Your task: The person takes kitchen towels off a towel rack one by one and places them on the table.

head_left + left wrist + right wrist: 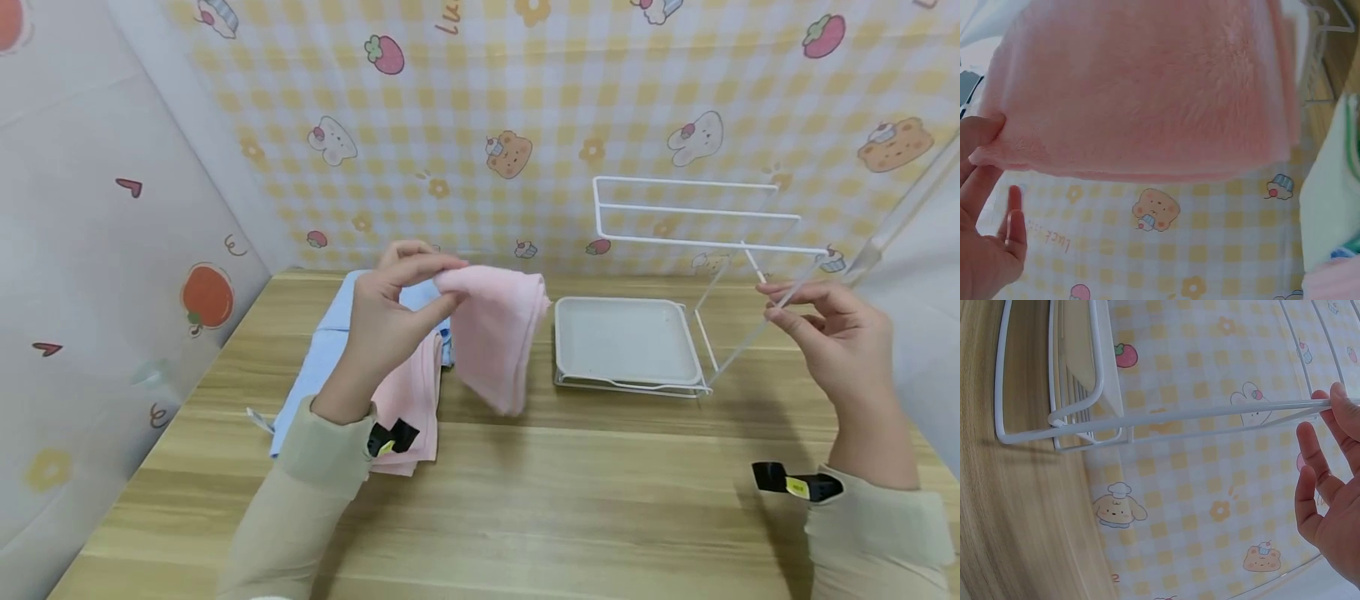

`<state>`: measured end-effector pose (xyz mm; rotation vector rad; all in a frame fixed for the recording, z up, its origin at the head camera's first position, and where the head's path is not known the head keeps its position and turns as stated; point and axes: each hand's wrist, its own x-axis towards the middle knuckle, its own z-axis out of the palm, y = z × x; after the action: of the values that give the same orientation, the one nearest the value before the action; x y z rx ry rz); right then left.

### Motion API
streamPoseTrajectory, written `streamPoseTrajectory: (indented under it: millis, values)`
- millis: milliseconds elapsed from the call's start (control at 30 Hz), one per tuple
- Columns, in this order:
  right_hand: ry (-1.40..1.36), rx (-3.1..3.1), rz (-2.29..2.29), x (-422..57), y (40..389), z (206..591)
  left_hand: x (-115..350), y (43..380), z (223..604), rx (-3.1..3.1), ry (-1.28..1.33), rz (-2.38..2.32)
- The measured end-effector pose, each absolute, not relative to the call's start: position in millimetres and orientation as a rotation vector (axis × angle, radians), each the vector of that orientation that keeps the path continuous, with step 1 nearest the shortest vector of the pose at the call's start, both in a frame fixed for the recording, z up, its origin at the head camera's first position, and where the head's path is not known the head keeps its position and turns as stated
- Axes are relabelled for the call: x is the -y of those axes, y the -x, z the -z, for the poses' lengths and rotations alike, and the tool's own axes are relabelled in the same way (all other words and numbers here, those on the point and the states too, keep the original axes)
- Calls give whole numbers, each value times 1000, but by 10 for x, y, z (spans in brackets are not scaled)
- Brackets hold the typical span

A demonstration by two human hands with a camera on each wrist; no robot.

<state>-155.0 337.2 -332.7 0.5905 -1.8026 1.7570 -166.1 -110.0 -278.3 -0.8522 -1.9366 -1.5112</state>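
My left hand [386, 321] pinches a folded pink towel [491, 333] by its upper left corner, thumb in front. The towel hangs above the table, and in the left wrist view its fluffy surface [1147, 94] fills the upper part. On the right, a white wire rack [697, 242] stands on the table, with bars at the top and a pale tray [628, 337] in its base. My right hand [843, 346] holds the rack's slanting side bar between thumb and fingers; the right wrist view shows that bar [1210, 412] running to the fingertips.
Left of the hanging towel lie a blue towel [303, 392] and another folded pink towel [412, 404], partly behind my left forearm. A patterned checked cloth [450, 100] covers the wall behind the wooden table [585, 500].
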Motion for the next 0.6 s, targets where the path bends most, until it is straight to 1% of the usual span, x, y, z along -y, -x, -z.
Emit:
streamPoseTrajectory:
  millis: [133, 267, 467, 600]
  values:
    - [-544, 1849, -1712, -3374, 1531, 3312, 1154, 1578, 2843, 2047, 866, 1531]
    - [-575, 1806, -1778, -3370, 1530, 3314, 1203, 1512, 2921, 2112, 839, 1570]
    - [-580, 1789, -1799, -3360, 1535, 3310, 1253, 1388, 3014, 2194, 765, 1510]
    - [-621, 1760, -1826, -3362, 1539, 3310, 1252, 1304, 3051, 2209, 764, 1480]
